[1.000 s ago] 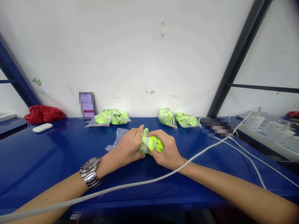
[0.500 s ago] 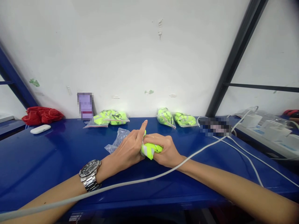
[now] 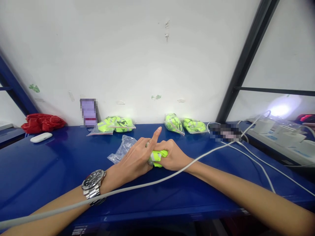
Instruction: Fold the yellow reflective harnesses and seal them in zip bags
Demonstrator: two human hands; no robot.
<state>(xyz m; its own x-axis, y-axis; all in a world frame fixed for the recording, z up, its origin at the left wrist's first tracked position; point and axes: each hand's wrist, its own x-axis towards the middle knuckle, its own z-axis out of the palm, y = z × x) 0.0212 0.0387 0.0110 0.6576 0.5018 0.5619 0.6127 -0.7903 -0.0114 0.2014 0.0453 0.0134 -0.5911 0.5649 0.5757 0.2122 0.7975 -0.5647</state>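
Note:
In the middle of the table a bunched neon-yellow reflective vest (image 3: 157, 158) with silver-grey strips is squeezed between my two hands. My left hand (image 3: 139, 155) closes around its left end, with the index finger stretched out upward. The fingers of my right hand (image 3: 174, 155) are curled tightly around the right end. Most of the vest is hidden by the hands. A crumpled clear plastic bag (image 3: 123, 148) shows behind my left hand; whether the fingers also hold it I cannot tell.
Bagged neon-yellow vests (image 3: 115, 124) lie along the wall, with others (image 3: 173, 124) further right. A phone (image 3: 89, 113) leans there beside a red bundle (image 3: 43, 123) and a white case (image 3: 41, 137). A white cable (image 3: 157, 189) crosses before my forearms; chargers (image 3: 286, 135) stand right.
My hands have pressed closer together, and less of the vest shows between them. My left index finger has shifted slightly right. A bright light now shows at the right by the chargers.

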